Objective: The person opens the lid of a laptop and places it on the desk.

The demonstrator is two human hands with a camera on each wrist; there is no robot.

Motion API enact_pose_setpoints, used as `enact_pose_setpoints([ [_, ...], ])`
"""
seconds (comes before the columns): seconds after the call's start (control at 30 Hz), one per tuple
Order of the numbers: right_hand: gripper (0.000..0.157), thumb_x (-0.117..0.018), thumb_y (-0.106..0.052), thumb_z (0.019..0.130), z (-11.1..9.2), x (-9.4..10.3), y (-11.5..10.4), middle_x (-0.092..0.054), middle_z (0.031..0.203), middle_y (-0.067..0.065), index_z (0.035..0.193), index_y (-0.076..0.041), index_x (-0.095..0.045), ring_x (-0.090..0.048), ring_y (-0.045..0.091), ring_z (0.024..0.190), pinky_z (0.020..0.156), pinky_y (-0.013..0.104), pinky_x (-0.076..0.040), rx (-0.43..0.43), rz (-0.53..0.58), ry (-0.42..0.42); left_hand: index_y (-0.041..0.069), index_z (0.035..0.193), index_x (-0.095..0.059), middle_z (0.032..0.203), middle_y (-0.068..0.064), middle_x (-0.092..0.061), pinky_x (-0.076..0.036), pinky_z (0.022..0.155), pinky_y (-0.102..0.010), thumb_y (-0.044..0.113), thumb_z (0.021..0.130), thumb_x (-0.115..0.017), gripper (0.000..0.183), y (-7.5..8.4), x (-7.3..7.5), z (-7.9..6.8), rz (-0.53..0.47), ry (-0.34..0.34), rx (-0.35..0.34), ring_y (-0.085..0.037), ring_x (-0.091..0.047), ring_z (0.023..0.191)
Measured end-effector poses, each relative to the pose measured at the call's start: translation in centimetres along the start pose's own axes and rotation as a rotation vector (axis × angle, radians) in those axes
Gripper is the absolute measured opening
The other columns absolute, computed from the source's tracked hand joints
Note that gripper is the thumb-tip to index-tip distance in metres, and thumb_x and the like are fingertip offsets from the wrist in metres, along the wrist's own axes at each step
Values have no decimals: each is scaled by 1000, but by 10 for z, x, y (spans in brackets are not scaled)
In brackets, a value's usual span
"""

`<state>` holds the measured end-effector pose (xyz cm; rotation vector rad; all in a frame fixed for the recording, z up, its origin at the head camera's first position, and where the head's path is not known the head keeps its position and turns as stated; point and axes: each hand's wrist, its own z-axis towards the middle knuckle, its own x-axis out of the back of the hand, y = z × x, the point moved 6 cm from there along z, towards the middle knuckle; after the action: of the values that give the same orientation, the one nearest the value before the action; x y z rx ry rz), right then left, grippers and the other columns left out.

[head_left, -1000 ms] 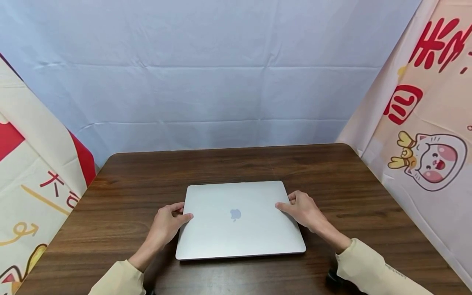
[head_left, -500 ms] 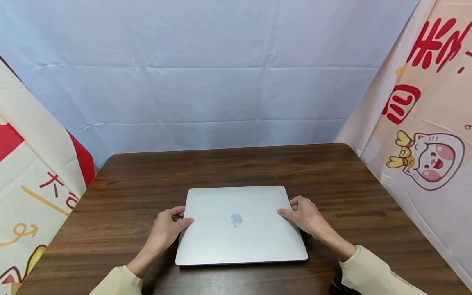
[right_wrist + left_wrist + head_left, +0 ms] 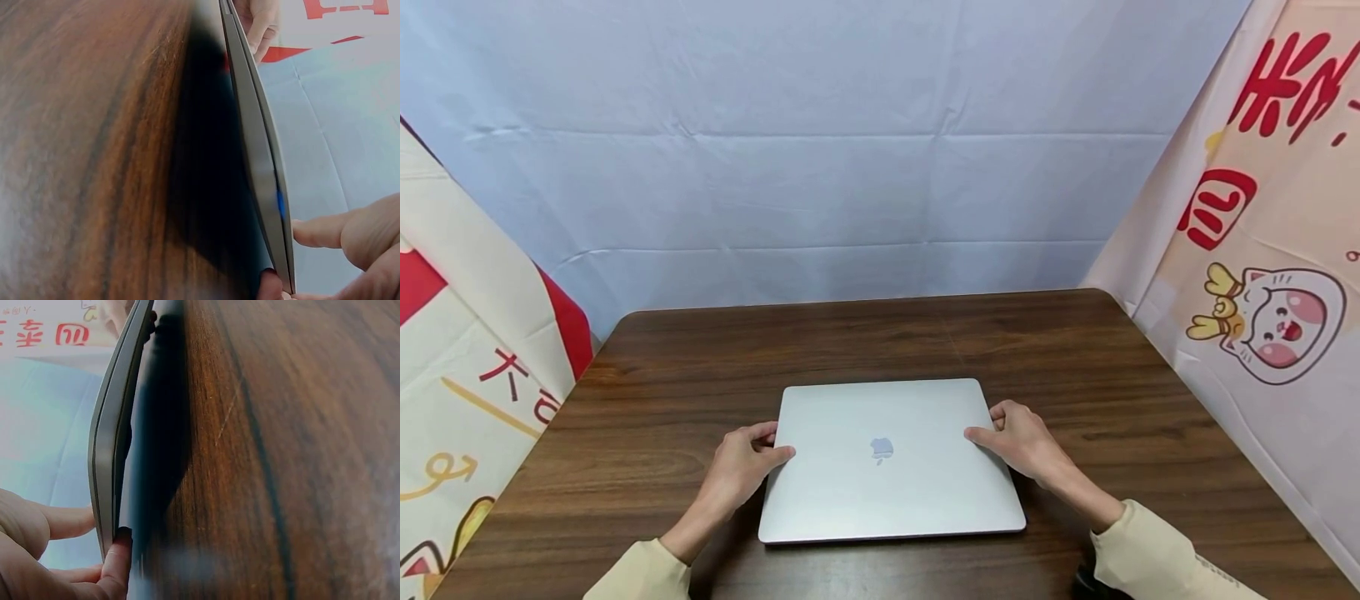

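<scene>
A closed silver laptop (image 3: 887,492) with an apple logo on its lid lies flat, lid up, close over the wooden table. My left hand (image 3: 737,467) grips its left edge, thumb on top of the lid and fingers curled under the side. At the right edge my right hand (image 3: 1022,442) pinches it the same way. In the left wrist view the laptop's edge (image 3: 109,444) stands beside a dark shadow, with a fingertip beneath. The right wrist view has the laptop's edge (image 3: 253,125) between thumb and fingers, and a thin gap between lid and base.
The dark wooden table (image 3: 700,350) reaches back to a pale blue cloth (image 3: 820,167). A printed cloth (image 3: 1247,350) with a cartoon cat hangs on the right, another printed cloth (image 3: 482,317) on the left. A black object (image 3: 1097,583) shows by the right sleeve.
Both hands and the laptop have come slightly nearer to me on the table over the first half second. Since then they have stayed almost still, with the grip unchanged.
</scene>
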<state>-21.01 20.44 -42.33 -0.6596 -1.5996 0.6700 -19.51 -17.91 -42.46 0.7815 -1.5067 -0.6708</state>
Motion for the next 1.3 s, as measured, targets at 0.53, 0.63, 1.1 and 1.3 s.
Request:
enact_pose_setpoints([
  [0.53, 45, -76, -25, 93, 1, -2, -4, -49, 82, 7, 114, 11, -57, -44, 17, 64, 58, 30, -38, -2, -98, -1, -12, 132, -62, 107, -11, -70, -56, 75, -36, 11, 91, -77, 50, -4, -1, 2, 2, -12, 2, -22, -68, 94],
  [0.63, 52, -76, -27, 94, 1, -2, -5, -50, 82, 7, 120, 13, -57, -45, 17, 65, 59, 31, -39, 2, -108, -8, -12, 132, -62, 107, -11, -70, -56, 76, -37, 11, 90, -77, 50, -3, -1, 2, 11, -13, 4, -23, -67, 95],
  [1.1, 40, -77, -27, 93, 3, -3, -7, -45, 75, 5, 103, 6, -57, -39, 15, 59, 54, 30, -34, 29, -125, -25, -11, 134, -62, 113, -11, -70, -54, 76, -38, 17, 91, -78, 54, 2, 0, 2, 86, -55, 36, -22, -66, 97],
  [1.3, 45, -76, -27, 93, 3, -3, -9, -47, 79, 7, 111, 11, -59, -40, 16, 60, 56, 31, -35, 45, -139, -41, -9, 132, -64, 108, -10, -69, -49, 71, -34, 16, 90, -77, 51, 4, 0, 3, 96, -84, 50, -21, -61, 90],
])
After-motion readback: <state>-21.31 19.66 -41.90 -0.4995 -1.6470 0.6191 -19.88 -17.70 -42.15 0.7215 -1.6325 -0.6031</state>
